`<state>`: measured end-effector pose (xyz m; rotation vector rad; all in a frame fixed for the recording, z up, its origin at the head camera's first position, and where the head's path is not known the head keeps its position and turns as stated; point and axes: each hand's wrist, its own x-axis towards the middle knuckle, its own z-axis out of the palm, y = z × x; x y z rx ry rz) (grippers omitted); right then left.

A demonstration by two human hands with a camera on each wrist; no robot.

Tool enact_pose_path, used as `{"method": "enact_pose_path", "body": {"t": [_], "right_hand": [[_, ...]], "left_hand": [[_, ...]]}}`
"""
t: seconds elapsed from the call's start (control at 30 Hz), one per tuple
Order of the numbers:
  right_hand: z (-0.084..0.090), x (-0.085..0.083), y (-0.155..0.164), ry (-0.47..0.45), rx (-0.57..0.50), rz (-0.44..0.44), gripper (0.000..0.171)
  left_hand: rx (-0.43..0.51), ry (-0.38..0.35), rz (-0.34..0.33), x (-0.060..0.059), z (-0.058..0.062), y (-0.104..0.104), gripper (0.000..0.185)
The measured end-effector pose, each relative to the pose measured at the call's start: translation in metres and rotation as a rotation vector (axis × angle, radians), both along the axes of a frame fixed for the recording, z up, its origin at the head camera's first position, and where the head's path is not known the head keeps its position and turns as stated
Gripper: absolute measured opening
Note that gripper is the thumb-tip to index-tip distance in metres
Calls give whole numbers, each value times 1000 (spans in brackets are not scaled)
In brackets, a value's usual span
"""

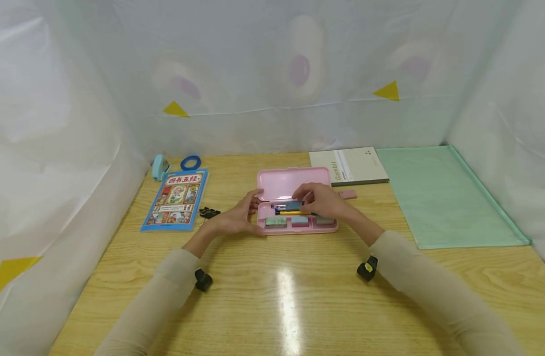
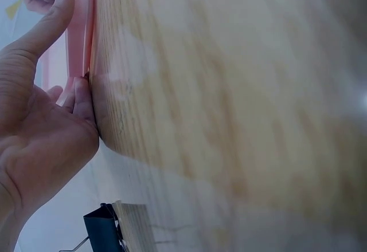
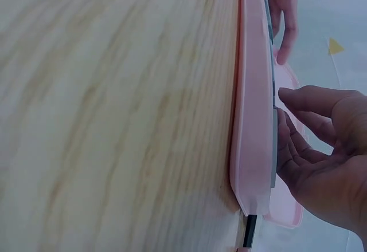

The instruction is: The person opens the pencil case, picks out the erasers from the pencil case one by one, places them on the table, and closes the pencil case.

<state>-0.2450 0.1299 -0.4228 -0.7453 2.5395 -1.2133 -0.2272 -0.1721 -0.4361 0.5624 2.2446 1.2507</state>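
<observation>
A pink pencil case (image 1: 294,183) lies on the table with its lid raised at the back. My left hand (image 1: 237,217) grips its left end, thumb at the front corner and fingers behind; the left wrist view shows this hand (image 2: 43,109) against the pink side. My right hand (image 1: 323,200) reaches over the tray, its thumb and fingers pinching a small blue-grey block (image 1: 292,206) above the pens. Beneath lies a yellow pencil (image 1: 293,213). Along the front sit a green block (image 1: 275,222) and a pink-and-blue eraser (image 1: 300,221). The case wall hides the right fingertips' contact in the right wrist view.
Left of the case are black binder clips (image 1: 208,212), a blue-edged book (image 1: 176,200), a blue tape roll (image 1: 190,162) and a light-blue stapler (image 1: 160,168). To the right are a pink eraser (image 1: 348,194), a notebook (image 1: 350,165) and a green translucent mat (image 1: 454,198).
</observation>
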Motion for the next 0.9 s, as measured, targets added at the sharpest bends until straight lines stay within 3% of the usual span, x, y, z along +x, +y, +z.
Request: {"method": "enact_pose_path", "body": {"t": [0.53,0.9], "right_hand": [[-2,3,-8,80,69,-28,25],[6,5,35,31,-15,-94,24]], "left_hand": [[4,-1,-5,0,-1,0,118],[1,7,-8,-1,-2,-1,118]]}}
